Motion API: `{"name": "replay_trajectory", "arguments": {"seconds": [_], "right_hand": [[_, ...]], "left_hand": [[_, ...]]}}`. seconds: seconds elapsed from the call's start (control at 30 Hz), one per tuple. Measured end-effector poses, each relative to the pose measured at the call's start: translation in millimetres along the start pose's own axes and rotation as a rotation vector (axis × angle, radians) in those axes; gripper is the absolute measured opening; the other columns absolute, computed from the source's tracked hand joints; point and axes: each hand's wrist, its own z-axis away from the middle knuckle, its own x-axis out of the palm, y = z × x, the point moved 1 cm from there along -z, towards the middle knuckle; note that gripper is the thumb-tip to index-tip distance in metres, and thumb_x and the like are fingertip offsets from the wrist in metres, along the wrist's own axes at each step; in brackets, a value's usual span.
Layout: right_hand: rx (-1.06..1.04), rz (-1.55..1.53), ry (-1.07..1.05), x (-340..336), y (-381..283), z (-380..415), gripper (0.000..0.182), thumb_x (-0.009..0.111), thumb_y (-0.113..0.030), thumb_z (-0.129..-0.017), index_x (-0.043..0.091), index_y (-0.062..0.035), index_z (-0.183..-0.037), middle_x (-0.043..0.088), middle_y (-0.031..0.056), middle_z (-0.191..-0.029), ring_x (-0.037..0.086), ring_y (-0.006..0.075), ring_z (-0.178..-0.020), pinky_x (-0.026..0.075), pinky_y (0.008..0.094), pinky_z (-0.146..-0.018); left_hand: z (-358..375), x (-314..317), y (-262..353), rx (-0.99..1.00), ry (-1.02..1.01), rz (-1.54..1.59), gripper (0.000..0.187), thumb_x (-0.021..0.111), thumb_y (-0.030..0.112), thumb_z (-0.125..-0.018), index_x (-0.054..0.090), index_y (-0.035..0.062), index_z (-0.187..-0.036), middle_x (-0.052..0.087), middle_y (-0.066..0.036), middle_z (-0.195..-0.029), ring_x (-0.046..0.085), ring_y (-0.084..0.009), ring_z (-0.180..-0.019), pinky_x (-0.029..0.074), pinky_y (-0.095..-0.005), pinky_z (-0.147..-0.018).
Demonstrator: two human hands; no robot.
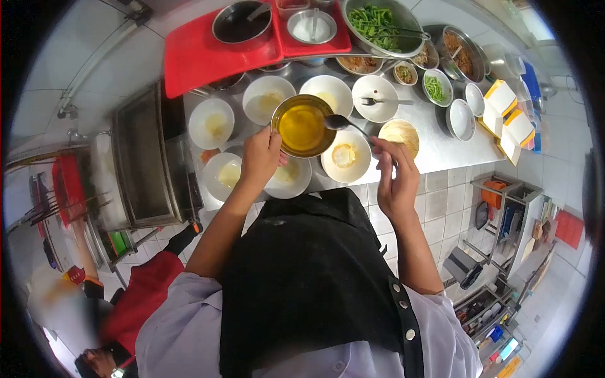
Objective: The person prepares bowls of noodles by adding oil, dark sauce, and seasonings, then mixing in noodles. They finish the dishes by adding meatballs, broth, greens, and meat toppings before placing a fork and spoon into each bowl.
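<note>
A steel counter point(435, 148) bears white bowls point(212, 123), metal pans point(464, 53) and a red tray point(195, 57).

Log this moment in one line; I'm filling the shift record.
left hand: holds bowl of yellow liquid | right hand: holds spoon at bowl rim

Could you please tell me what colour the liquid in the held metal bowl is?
Golden yellow liquid, seen best in the head view.
</note>
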Motion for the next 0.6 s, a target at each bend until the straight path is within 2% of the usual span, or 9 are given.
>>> {"name": "replay_trajectory", "arguments": {"seconds": [0.07,0.13,0.2,0.23,0.27,0.4,0.47,0.53,0.6], "right_hand": [[0.151,-0.304,-0.104,19,-14,-29,0.019,0.056,0.000,-0.099,0.067,0.0000,-0.115,0.071,0.0160,-0.098,0.072,0.0216,-0.088,0.055,0.0323,-0.073],[0.231,-0.405,-0.193,41,-28,-58,0.019,0.055,-0.010,-0.102,0.069,0.0019,-0.108,0.073,0.0127,-0.083,0.070,0.0165,-0.074,0.052,0.0286,-0.067],[0.192,-0.453,-0.268,61,-41,-85,0.020,0.057,-0.012,-0.102,0.070,0.0021,-0.107,0.071,0.0104,-0.076,0.066,0.0132,-0.066,0.049,0.0275,-0.061],[0.165,-0.440,-0.307,69,-46,-98,0.020,0.058,-0.014,-0.101,0.070,0.0020,-0.105,0.071,0.0099,-0.075,0.063,0.0105,-0.064,0.047,0.0268,-0.059],[0.065,-0.435,-0.303,82,-46,-110,0.020,0.060,-0.014,-0.100,0.070,0.0026,-0.101,0.068,0.0085,-0.070,0.062,0.0102,-0.062,0.046,0.0271,-0.058],[-0.060,-0.527,-0.377,112,-68,-161,0.019,0.064,-0.017,-0.098,0.069,0.0016,-0.100,0.066,0.0057,-0.073,0.058,0.0085,-0.063,0.047,0.0261,-0.060],[-0.140,-0.604,-0.396,126,-73,-185,0.019,0.066,-0.017,-0.098,0.069,0.0010,-0.102,0.066,0.0050,-0.075,0.058,0.0078,-0.065,0.047,0.0258,-0.061],[-0.098,-0.697,-0.504,132,-81,-207,0.020,0.067,-0.018,-0.097,0.068,-0.0001,-0.107,0.069,0.0060,-0.084,0.061,0.0082,-0.071,0.049,0.0264,-0.064],[-0.059,-0.657,-0.605,139,-71,-237,0.021,0.066,-0.017,-0.098,0.067,-0.0013,-0.112,0.070,0.0063,-0.089,0.064,0.0089,-0.077,0.050,0.0252,-0.068]], "left_hand": [[3,-14,14,-0.012,0.015,0.022,0.026,0.049,0.013,-0.102,0.058,-0.0060,-0.087,0.066,-0.015,-0.064,0.069,-0.0190,-0.053,0.055,-0.0304,-0.047],[7,-33,34,-0.024,0.044,0.047,0.026,0.049,0.013,-0.102,0.057,-0.0059,-0.086,0.065,-0.015,-0.063,0.068,-0.0189,-0.052,0.055,-0.0301,-0.046],[12,-55,54,-0.104,0.096,0.073,0.028,0.047,0.014,-0.103,0.057,-0.0057,-0.085,0.065,-0.015,-0.063,0.067,-0.0187,-0.050,0.053,-0.0295,-0.045],[12,-70,56,-0.127,0.076,0.076,0.030,0.046,0.020,-0.105,0.063,-0.0027,-0.095,0.065,-0.013,-0.066,0.065,-0.0160,-0.051,0.052,-0.0276,-0.045],[12,-85,62,-0.121,0.101,0.074,0.030,0.046,0.020,-0.105,0.063,-0.0027,-0.095,0.065,-0.013,-0.066,0.065,-0.0160,-0.051,0.052,-0.0276,-0.045],[7,-134,94,-0.115,0.207,-0.023,0.033,0.046,0.022,-0.105,0.063,-0.0040,-0.096,0.066,-0.012,-0.066,0.064,-0.0153,-0.051,0.050,-0.0272,-0.046],[-6,-157,97,-0.044,0.275,-0.030,0.031,0.046,0.017,-0.102,0.062,-0.0056,-0.087,0.067,-0.016,-0.067,0.068,-0.0191,-0.055,0.053,-0.0308,-0.049],[-21,-175,97,-0.033,0.304,-0.031,0.032,0.047,0.017,-0.101,0.062,-0.0059,-0.086,0.067,-0.016,-0.067,0.068,-0.0196,-0.055,0.054,-0.0314,-0.050],[-41,-192,90,-0.043,0.331,-0.065,0.035,0.046,0.022,-0.103,0.063,-0.0074,-0.095,0.069,-0.017,-0.071,0.067,-0.0189,-0.054,0.054,-0.0299,-0.049]]}}
